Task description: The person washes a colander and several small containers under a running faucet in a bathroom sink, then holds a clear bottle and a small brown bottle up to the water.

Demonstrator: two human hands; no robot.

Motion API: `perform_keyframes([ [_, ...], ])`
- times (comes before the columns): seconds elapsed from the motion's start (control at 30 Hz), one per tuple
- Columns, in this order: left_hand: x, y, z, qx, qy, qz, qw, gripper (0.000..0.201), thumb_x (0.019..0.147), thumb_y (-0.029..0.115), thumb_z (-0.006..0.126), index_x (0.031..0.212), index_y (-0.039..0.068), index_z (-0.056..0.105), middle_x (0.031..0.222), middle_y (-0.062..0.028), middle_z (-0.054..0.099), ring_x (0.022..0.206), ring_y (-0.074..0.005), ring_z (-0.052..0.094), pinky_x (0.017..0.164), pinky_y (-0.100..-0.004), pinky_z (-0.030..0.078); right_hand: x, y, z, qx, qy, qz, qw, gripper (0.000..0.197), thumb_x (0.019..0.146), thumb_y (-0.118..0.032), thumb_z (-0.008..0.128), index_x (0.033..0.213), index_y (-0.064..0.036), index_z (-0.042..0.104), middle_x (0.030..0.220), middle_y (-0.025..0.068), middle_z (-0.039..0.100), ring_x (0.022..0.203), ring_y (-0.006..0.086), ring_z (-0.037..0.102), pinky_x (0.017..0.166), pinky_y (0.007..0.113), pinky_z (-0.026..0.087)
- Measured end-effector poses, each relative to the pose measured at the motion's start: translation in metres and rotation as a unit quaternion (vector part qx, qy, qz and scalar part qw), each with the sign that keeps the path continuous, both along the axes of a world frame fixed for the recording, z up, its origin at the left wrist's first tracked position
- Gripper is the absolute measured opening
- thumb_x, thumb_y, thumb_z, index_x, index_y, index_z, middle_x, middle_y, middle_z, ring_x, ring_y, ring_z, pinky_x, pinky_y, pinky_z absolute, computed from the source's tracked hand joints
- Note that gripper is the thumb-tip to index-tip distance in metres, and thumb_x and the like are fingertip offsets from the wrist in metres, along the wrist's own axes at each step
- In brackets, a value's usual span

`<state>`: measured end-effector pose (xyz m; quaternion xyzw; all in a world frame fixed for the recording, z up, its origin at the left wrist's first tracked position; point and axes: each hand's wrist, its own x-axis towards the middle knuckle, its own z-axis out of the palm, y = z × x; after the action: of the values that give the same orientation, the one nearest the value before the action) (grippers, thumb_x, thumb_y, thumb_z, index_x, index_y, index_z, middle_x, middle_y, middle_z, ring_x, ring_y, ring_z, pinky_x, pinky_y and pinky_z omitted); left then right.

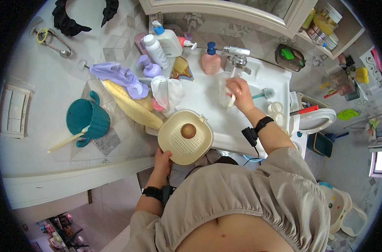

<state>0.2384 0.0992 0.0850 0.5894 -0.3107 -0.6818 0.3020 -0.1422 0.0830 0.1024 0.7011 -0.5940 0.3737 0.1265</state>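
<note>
My left hand (161, 163) grips the rim of a cream strainer basket (168, 145) at its lower left. A round brown object (188, 131) sits on the basket's perforated bottom; I cannot make out its kind. Over the white sink (208, 111), my right hand (240, 94) is closed on a clear cup with a white handle (223, 90), just below the chrome faucet (239, 62). Whether water runs into the cup cannot be made out. A teal-handled brush (264, 93) lies in the sink, right of my right hand.
Pump bottles, including a pink one (211, 63) and a purple one (150, 67), stand along the sink's back left. Two small white jars (276, 111) are on its right rim. A yellow towel (130, 103) and a teal holder (84, 119) hang at the left wall.
</note>
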Motion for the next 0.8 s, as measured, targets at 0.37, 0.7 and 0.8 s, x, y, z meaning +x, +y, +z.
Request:
perform_keyframes([
  [0.37, 0.001, -0.001, -0.001, 0.003, -0.023, -0.018, 1.000, 0.053, 0.063, 0.002, 0.052, 0.114, 0.000, 0.036, 0.104, -0.0160, 0.048, 0.092, -0.0288, 0.051, 0.078, -0.0380, 0.044, 0.001, -0.027, -0.016, 0.252, -0.841, -0.079, 0.472, 0.025, 0.079, -0.012, 0.056, 0.104, -0.0087, 0.053, 0.093, 0.0065, 0.056, 0.075, 0.0175, 0.058, 0.058, 0.024, 0.052],
  [0.7, 0.000, -0.001, -0.002, 0.011, 0.004, 0.007, 1.000, 0.051, 0.063, -0.004, 0.048, 0.114, -0.002, 0.036, 0.104, -0.0135, 0.049, 0.092, -0.0262, 0.052, 0.078, -0.0344, 0.044, 0.001, -0.014, -0.024, 0.256, -0.766, -0.065, 0.586, 0.031, 0.081, -0.009, 0.054, 0.110, -0.0128, 0.042, 0.093, 0.0024, 0.056, 0.079, 0.0143, 0.057, 0.058, 0.024, 0.048],
  [0.8, 0.001, 0.000, -0.003, 0.010, 0.029, 0.007, 1.000, 0.051, 0.063, -0.004, 0.048, 0.113, -0.002, 0.037, 0.102, -0.0130, 0.049, 0.089, -0.0252, 0.053, 0.075, -0.0331, 0.046, 0.008, -0.025, -0.018, 0.221, -0.807, -0.024, 0.547, 0.031, 0.081, -0.009, 0.052, 0.111, -0.0128, 0.041, 0.098, 0.0026, 0.054, 0.086, 0.0148, 0.055, 0.065, 0.027, 0.049],
])
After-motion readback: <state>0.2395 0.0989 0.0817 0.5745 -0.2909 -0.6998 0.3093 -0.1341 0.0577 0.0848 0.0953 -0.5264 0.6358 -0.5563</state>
